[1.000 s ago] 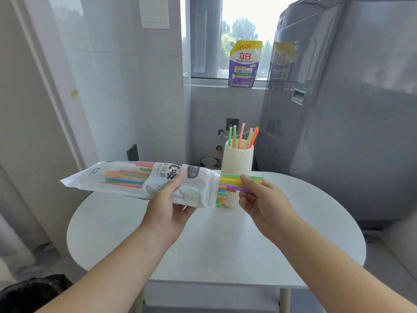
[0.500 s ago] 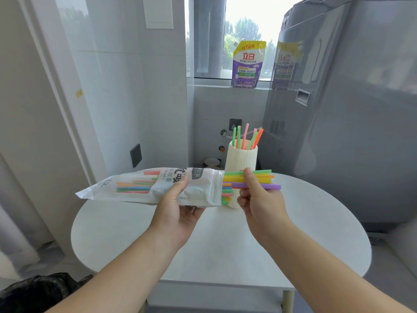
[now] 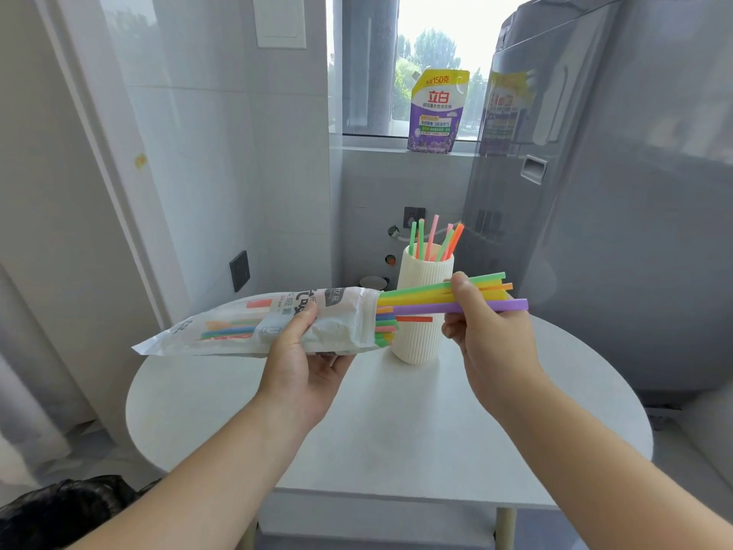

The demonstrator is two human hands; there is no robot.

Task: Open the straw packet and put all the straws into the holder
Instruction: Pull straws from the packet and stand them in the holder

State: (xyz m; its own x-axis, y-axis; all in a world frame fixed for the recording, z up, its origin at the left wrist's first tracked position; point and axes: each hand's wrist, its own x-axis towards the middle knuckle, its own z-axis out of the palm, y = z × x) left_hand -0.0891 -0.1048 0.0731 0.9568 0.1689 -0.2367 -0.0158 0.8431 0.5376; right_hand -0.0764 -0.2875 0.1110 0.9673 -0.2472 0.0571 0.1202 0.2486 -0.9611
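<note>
Round tabletop (image 3: 396, 430) carries the holder (image 3: 416, 339), few straws (image 3: 432, 240) in it, beyond the right hand (image 3: 492, 343), which pinches a bunch (image 3: 420, 291) half out of the packet (image 3: 238, 323) the left hand (image 3: 305, 363) grips; many remain inside.

I see my left hand (image 3: 301, 363) gripping the packet (image 3: 238, 331) roughly level above the tabletop (image 3: 396, 422), its open mouth facing right. My right hand (image 3: 488, 343) pinches a bunch of straws (image 3: 420, 293), green, yellow, orange and purple, sticking partly out of that mouth. Behind them the ribbed holder (image 3: 416, 343) stands upright with several straws in it. A purple pouch (image 3: 436, 111) sits on the windowsill (image 3: 377, 142).
</note>
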